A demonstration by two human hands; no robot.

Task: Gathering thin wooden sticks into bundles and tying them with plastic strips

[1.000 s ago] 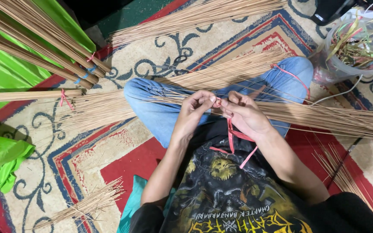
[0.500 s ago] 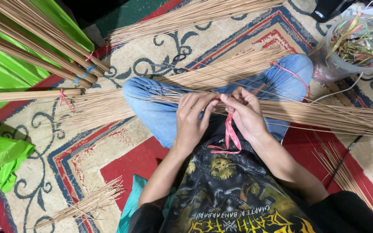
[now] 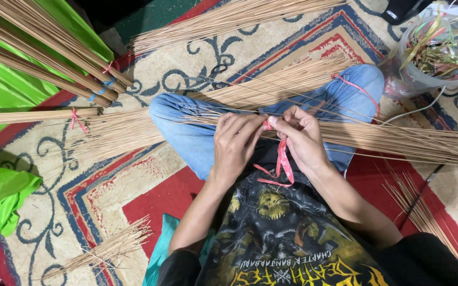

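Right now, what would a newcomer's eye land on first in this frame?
Probably the two hands meeting at centre: the left hand and right hand pinch a pink ribbon around a long stick bundle lying across the lap. Next, the bright green cloth at left under more tied bundles, and the tub of coloured strips at top right.

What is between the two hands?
In the head view, the left hand and right hand nearly meet. Between them are the red ribbon and the stick bundle across the lap.
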